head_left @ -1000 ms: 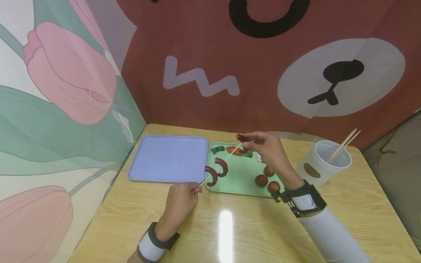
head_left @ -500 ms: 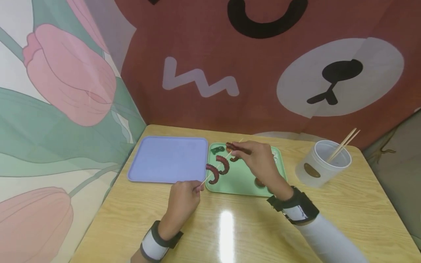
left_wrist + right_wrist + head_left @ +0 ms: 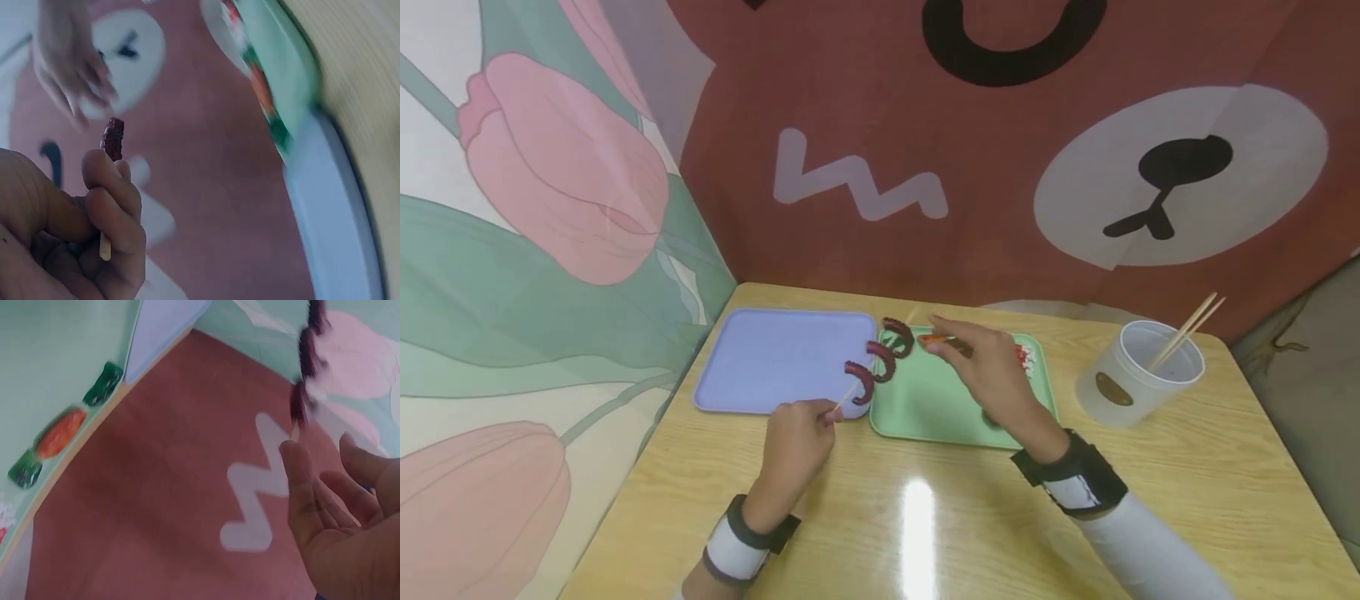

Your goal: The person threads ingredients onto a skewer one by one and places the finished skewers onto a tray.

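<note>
My left hand (image 3: 797, 446) pinches the lower end of a bamboo skewer (image 3: 105, 247) between thumb and fingers. Threaded along the skewer are three curled, dark red octopus tentacle pieces (image 3: 882, 362), spaced apart. The skewer slants up and to the right, over the meeting edges of the two trays. My right hand (image 3: 988, 367) is just right of the skewer's far end, thumb and fingers spread with nothing between them. In the right wrist view, the right hand's fingertip (image 3: 294, 450) overlaps the skewer's tip.
A green tray (image 3: 917, 412) bears an orange piece (image 3: 61, 434), dark green pieces (image 3: 103, 384) and red-and-white pieces (image 3: 1025, 358); the right hand hides part of it. Left of it lies a blue-purple tray (image 3: 760, 367). A white cup (image 3: 1138, 400) holding loose skewers (image 3: 1183, 333) stands at right.
The third tentacle piece, earlier in the right hand's grip near the tip, slid down the skewer and was let go. The left hand has shifted left with the loaded skewer.
</note>
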A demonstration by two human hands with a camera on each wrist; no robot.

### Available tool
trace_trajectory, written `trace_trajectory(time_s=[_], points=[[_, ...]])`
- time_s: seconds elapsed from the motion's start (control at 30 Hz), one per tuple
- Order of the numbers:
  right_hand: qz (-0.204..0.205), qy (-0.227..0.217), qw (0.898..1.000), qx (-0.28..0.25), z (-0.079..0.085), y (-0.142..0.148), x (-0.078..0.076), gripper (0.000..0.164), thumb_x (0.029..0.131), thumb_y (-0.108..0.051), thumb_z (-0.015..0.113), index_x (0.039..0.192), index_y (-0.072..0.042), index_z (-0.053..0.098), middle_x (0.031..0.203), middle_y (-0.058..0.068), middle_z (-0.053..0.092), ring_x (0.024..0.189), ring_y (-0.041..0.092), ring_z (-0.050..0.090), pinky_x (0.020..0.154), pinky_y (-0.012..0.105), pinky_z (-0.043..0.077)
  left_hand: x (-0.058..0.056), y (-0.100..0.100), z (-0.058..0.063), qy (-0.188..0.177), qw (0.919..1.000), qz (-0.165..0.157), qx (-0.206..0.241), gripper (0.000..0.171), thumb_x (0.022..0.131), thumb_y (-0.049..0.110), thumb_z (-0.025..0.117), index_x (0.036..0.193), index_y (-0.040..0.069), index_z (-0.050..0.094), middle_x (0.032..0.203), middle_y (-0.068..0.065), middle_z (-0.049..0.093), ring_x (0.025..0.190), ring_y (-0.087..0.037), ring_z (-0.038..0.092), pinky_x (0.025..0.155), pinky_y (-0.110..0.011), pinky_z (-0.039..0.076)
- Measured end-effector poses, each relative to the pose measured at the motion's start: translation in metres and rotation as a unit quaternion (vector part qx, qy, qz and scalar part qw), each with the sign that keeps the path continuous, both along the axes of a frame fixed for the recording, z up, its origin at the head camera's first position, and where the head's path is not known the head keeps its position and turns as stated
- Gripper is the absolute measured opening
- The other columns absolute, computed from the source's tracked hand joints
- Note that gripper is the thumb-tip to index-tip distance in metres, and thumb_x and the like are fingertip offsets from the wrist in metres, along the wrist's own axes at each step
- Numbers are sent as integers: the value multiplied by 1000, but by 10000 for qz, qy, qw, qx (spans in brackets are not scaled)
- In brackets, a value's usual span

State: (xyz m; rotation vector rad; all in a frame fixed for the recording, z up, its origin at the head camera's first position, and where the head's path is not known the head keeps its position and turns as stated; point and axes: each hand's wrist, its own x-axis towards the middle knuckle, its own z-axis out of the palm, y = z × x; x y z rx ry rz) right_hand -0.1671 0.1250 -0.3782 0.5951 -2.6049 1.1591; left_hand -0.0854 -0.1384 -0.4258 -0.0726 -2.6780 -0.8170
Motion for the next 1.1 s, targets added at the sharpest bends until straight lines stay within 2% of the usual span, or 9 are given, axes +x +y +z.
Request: trace_trajectory(time_s=[0.13, 0.23, 0.27, 0.37, 0.47, 0.63, 0.73, 0.87, 1.1], points=[[-140, -293, 9995, 7, 2, 20, -3, 41, 94, -28, 75, 134, -19, 69, 125, 3, 75, 79, 21, 73, 67, 32, 60, -14, -50, -10, -43, 9982, 604, 3, 12, 83, 1, 71, 80, 5, 81, 72, -13, 76, 64, -34, 72, 56, -46, 56], [-307, -339, 9989, 89, 0, 38, -5, 38, 96, -31, 73, 131, -17, 70, 122, 6, 75, 91, 21, 76, 77, 38, 62, -27, -89, -19, -394, 9930, 1095, 192, 15, 83, 1, 67, 83, 2, 81, 73, -15, 76, 63, -33, 71, 52, -40, 52], [-355, -369, 9986, 131, 0, 43, -5, 39, 96, -34, 72, 131, -16, 70, 121, 6, 76, 88, 20, 75, 75, 36, 61, -30, -100, -22, -567, 9906, 1216, 279, 16, 83, 1, 66, 84, 1, 81, 72, -14, 76, 62, -30, 70, 50, -36, 50], [-517, -468, 9972, 257, -5, 57, -4, 39, 96, -39, 71, 129, -16, 71, 115, 6, 77, 81, 18, 75, 72, 29, 57, -40, -128, -28, -1034, 9825, 1430, 591, 17, 84, 1, 64, 88, -3, 80, 67, -13, 74, 56, -22, 65, 47, -28, 44], [-558, -531, 9965, 325, -10, 66, -3, 40, 97, -40, 70, 128, -15, 71, 115, 7, 77, 84, 20, 76, 75, 31, 58, -47, -148, -33, -1375, 9760, 1548, 675, 18, 87, 5, 66, 91, -6, 79, 61, -10, 71, 52, -17, 63, 47, -28, 43], [-569, -575, 9960, 375, -15, 73, -1, 40, 98, -40, 69, 127, -13, 71, 116, 11, 76, 95, 30, 76, 81, 49, 61, -55, -168, -42, -1687, 9706, 1673, 397, 21, 86, 12, 69, 88, -7, 78, 55, -5, 67, 56, -24, 64, 49, -30, 43], [-633, -537, 9956, 429, -17, 78, 2, 38, 97, -38, 70, 125, -13, 72, 113, 11, 77, 94, 31, 76, 78, 45, 60, -61, -173, -47, -1853, 9684, 1648, 256, 20, 83, 11, 67, 72, -5, 73, 54, -6, 64, 58, -30, 64, 49, -32, 43], [-681, -486, 9954, 461, -21, 81, 2, 32, 96, -34, 72, 122, -15, 74, 113, 9, 77, 94, 27, 75, 78, 39, 58, -65, -178, -53, -1998, 9672, 1562, 149, 22, 75, 8, 65, 54, 4, 62, 52, -7, 59, 56, -29, 59, 47, -32, 41], [-683, -582, 9953, 367, -22, 84, 3, 33, 94, -32, 75, 122, -15, 75, 117, 10, 77, 97, 30, 74, 85, 49, 58, -66, -178, -59, -2096, 9693, 1283, -26, 19, 77, 4, 59, 59, 1, 66, 53, -7, 61, 51, -24, 58, 46, -31, 41]])
